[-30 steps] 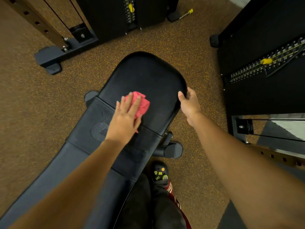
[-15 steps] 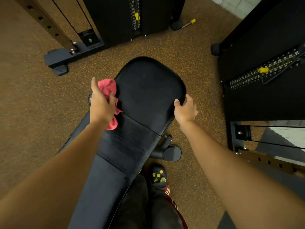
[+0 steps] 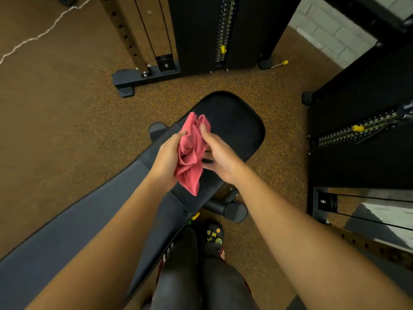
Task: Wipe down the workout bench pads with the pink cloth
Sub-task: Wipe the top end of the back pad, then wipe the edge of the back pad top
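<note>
Fingers (image 3: 204, 130) of both hands are curled into the pink cloth (image 3: 191, 162). The left hand (image 3: 166, 159) grips its left side. The right hand (image 3: 220, 157) pinches its upper edge and supports it from the right. The cloth hangs bunched between them, held above the bench and, as far as I can see, not touching it.

Below lie the 2 pads: the long grey back pad (image 3: 67, 231) running to the lower left, and the black seat pad (image 3: 237, 128) under the hands.

I judge that the step in hand is refolding the cloth. To do it well, fold it to a flat, clean face. Then press it with a flat palm and draw overlapping strokes along each pad, including the edges and the seam between the pads.

The weight stack (image 3: 221, 30) ahead carries a number strip with a yellow pin (image 3: 223, 49), but the digits are too small to read. No brand name is readable anywhere.
</note>
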Available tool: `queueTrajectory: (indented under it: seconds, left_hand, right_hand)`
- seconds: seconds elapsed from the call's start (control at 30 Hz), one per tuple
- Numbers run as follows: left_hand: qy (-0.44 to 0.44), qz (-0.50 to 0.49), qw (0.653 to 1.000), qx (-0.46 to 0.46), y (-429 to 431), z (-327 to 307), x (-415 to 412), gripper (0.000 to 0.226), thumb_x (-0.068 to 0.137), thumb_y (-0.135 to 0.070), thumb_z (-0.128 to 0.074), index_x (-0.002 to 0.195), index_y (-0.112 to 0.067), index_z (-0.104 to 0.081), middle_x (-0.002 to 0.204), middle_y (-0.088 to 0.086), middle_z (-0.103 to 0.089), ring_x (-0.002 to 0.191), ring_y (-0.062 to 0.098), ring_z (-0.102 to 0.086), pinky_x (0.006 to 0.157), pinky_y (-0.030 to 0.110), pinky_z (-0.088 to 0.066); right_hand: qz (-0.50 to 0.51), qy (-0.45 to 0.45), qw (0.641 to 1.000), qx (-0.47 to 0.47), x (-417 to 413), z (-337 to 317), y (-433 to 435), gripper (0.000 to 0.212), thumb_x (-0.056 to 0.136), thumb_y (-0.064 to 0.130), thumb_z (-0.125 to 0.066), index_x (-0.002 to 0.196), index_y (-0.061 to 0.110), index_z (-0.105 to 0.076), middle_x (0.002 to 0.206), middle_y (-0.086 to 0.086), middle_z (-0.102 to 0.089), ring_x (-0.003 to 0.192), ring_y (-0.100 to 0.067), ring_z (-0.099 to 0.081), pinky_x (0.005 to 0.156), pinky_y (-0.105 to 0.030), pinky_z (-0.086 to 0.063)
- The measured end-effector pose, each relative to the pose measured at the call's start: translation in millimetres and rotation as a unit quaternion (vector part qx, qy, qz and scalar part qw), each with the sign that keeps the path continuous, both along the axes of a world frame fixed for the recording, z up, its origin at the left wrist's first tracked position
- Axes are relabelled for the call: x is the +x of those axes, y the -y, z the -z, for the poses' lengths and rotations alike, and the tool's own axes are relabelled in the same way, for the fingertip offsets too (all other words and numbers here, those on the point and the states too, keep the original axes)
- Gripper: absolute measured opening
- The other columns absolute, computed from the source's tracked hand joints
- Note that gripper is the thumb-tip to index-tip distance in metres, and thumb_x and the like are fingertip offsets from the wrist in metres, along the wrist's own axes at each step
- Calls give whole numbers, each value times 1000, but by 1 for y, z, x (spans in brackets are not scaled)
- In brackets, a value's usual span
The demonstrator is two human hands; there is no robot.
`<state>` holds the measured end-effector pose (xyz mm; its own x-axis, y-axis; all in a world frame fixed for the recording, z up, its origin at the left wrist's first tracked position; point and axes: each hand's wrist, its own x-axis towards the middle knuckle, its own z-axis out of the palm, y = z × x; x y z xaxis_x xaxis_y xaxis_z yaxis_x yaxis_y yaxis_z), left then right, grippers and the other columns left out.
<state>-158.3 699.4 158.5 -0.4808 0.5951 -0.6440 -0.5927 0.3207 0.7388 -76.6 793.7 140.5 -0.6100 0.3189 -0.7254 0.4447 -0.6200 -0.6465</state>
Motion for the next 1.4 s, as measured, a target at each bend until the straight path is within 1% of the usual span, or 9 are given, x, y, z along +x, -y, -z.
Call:
queueTrajectory:
  seconds: [0.1,0.27,0.37,0.6,0.7,0.9,1.07,1.2,1.4]
  left_hand:
    - [-3,-16,1000,16,20,-24,4,41,97,-30,-38,78,-21,-73,79,2,-72,77,14,-68,77,33,-52]
    - [-42,44,998,-8,69,-49,12,59,80,-66,-48,110,-18,-62,114,5,-66,107,18,-63,94,33,-48]
    - [-73,65,992,-82,113,-46,23,54,74,-43,-74,116,-18,-52,111,1,-63,99,11,-64,82,23,-52]
    - [-58,17,988,-141,223,-32,56,33,84,-14,-65,114,-17,-51,102,-1,-60,83,9,-60,66,20,-47]
    - [-41,-51,985,-157,280,-27,81,25,84,-13,-61,107,-15,-53,104,3,-61,89,15,-61,75,26,-48]
    - [20,-194,972,-131,395,-27,153,9,83,-10,-54,80,-15,-62,76,0,-65,65,12,-59,59,23,-44]
    - [99,-335,931,-109,482,-11,218,35,68,-16,-50,98,-7,-65,95,11,-66,84,23,-60,80,35,-44]
    - [118,-397,903,-118,532,9,260,18,85,-20,-48,85,-15,-65,77,-1,-70,62,6,-64,61,22,-45]
    - [134,-385,900,-153,575,53,322,37,84,-36,-63,115,-15,-60,106,2,-68,94,14,-64,70,21,-46]
  right_hand:
    - [-15,-34,999,-39,0,-25,14,50,90,55,-47,123,19,-58,116,-7,-67,108,-22,-63,92,-39,-51]
    - [-59,-79,993,-58,6,-50,60,29,99,42,-36,117,29,-54,124,-8,-61,111,-21,-61,88,-36,-54]
    - [-71,-65,993,-60,16,-46,91,35,99,40,-36,124,23,-53,128,-13,-59,114,-24,-60,93,-39,-51]
    - [-213,-18,975,-60,38,-33,173,44,88,32,-61,128,18,-53,120,-10,-65,109,-27,-63,95,-48,-49]
    - [-282,-8,958,-52,47,-33,215,39,87,27,-63,124,16,-56,113,-7,-68,103,-23,-65,90,-43,-52]
    - [-398,10,914,-79,75,-19,310,42,86,28,-64,124,12,-57,112,-6,-68,104,-21,-64,89,-38,-52]
    - [-480,33,865,-139,104,-4,396,38,88,18,-62,126,15,-54,108,-3,-67,100,-19,-64,88,-40,-52]
    - [-535,76,834,-115,121,14,453,40,88,13,-62,126,16,-49,116,-7,-64,105,-21,-63,88,-42,-52]
    - [-599,135,787,-64,152,50,510,44,88,14,-62,127,9,-41,118,-9,-62,103,-20,-63,88,-40,-52]
